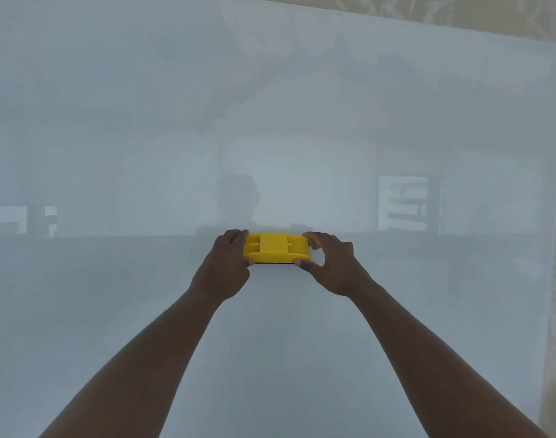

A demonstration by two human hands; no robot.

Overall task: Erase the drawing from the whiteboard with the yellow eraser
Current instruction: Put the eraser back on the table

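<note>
One yellow eraser (pixel 276 249) flat on one whiteboard (pixel 143 121), left hand (pixel 227 262) clamped on its left end, right hand (pixel 332 263) clamped on its right end, two bare forearms

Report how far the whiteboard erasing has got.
Done, it seems: the whiteboard shows no drawing, only faint grey smudges and reflections. In hand: the left hand and right hand grip the ends of the yellow eraser, which lies against the board. Left: at most wiping the hazy smudges near the top.
</note>
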